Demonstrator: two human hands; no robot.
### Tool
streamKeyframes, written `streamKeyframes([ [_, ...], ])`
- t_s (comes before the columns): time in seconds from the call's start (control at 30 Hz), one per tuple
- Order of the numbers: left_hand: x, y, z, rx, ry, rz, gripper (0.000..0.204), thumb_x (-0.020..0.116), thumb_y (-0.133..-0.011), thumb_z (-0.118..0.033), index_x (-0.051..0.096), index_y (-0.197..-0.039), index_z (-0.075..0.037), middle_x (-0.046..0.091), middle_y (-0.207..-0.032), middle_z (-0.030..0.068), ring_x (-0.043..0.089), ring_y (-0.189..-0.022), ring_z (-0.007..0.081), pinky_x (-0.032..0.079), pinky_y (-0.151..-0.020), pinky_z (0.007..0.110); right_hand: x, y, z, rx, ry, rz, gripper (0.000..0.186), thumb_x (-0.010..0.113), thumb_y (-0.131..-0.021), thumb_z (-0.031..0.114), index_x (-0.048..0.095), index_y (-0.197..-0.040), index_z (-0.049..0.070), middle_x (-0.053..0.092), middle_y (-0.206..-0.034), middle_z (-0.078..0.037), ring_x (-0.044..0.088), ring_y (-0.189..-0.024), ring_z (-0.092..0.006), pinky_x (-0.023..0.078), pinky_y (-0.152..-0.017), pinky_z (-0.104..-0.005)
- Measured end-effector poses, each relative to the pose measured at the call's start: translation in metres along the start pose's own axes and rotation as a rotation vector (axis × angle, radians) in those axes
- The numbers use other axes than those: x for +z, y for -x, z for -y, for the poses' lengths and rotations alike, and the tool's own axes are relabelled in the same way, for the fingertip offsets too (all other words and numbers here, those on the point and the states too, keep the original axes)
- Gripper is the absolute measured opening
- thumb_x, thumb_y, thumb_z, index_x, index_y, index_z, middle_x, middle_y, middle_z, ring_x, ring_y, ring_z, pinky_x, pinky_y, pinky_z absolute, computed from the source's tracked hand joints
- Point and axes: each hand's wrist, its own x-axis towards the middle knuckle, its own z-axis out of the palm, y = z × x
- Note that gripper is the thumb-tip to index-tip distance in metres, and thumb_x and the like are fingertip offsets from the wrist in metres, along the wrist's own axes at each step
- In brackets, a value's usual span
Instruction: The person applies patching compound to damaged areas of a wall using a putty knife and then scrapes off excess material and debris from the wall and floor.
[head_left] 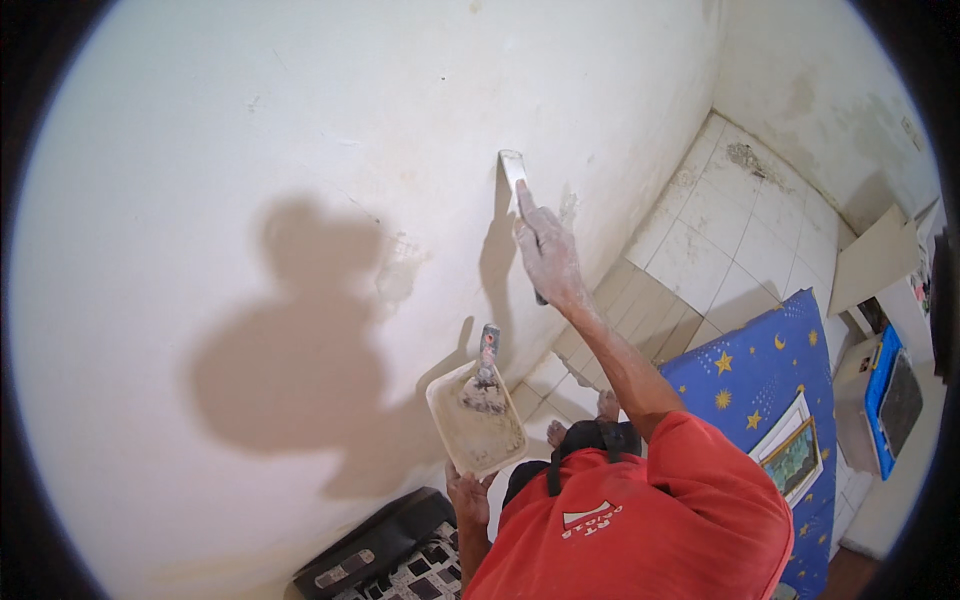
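My right hand is raised against the white wall and grips a putty knife, whose pale blade lies flat on the plaster. My left hand holds a rectangular tray smeared with grey filler from below. A second scraper with a red-and-grey handle rests in that tray. Both hands are dusted with white. My red shirt fills the lower middle.
White floor tiles run along the wall's foot to a corner at upper right. A blue star-patterned mattress carries a framed picture. A black case lies at bottom left; cardboard and boxes stand at the right.
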Motion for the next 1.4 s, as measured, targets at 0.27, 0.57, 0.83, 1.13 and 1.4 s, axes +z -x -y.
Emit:
streamKeyframes([
  [0.27,0.003,0.005,0.0,0.024,0.008,0.018,0.06,0.061,-0.09,-0.016,0.032,-0.14,-0.001,0.051,-0.134,0.018,0.057,-0.122,0.0328,0.054,-0.097,0.052,0.003,0.037,-0.015,-0.095,0.069,0.04,0.051,0.05,-0.098,0.015,0.042,-0.148,0.009,0.054,-0.083,-0.017,0.056,-0.075,-0.0299,0.047,-0.074,-0.0398],
  [0.57,-0.003,0.0,-0.002,-0.017,-0.023,-0.002,0.055,0.059,-0.091,-0.014,0.035,-0.138,-0.002,0.055,-0.131,0.0156,0.061,-0.117,0.0307,0.055,-0.095,0.052,-0.006,0.049,0.002,-0.003,0.027,0.291,0.048,0.051,-0.098,0.015,0.047,-0.145,0.012,0.053,-0.082,-0.015,0.055,-0.076,-0.028,0.047,-0.073,-0.0378],
  [0.83,-0.009,-0.003,0.005,-0.025,0.013,-0.003,0.059,0.062,-0.09,-0.014,0.034,-0.14,-0.001,0.054,-0.133,0.0162,0.061,-0.117,0.0293,0.056,-0.094,0.05,-0.024,-0.032,0.045,-0.704,0.342,0.275,0.062,0.057,-0.089,0.002,0.049,-0.144,0.03,0.059,-0.097,-0.008,0.06,-0.087,-0.0254,0.05,-0.08,-0.0383],
  [1.13,0.003,0.005,0.006,-0.002,0.028,-0.044,0.063,0.065,-0.089,-0.016,0.033,-0.141,0.0,0.053,-0.133,0.0157,0.061,-0.117,0.0296,0.058,-0.092,0.047,-0.041,-0.1,0.062,-0.936,0.672,0.245,0.064,0.064,-0.087,0.009,0.05,-0.139,0.044,0.059,-0.11,-0.002,0.059,-0.095,-0.0212,0.052,-0.088,-0.0371],
  [1.4,-0.008,0.001,0.018,-0.014,0.036,-0.075,0.063,0.066,-0.088,-0.016,0.034,-0.141,-0.003,0.054,-0.133,0.0141,0.061,-0.115,0.0296,0.058,-0.091,0.047,-0.054,-0.071,0.067,-0.891,0.658,0.292,0.068,0.052,-0.089,-0.004,0.05,-0.141,0.04,0.057,-0.101,-0.001,0.057,-0.09,-0.0191,0.053,-0.076,-0.0332],
])
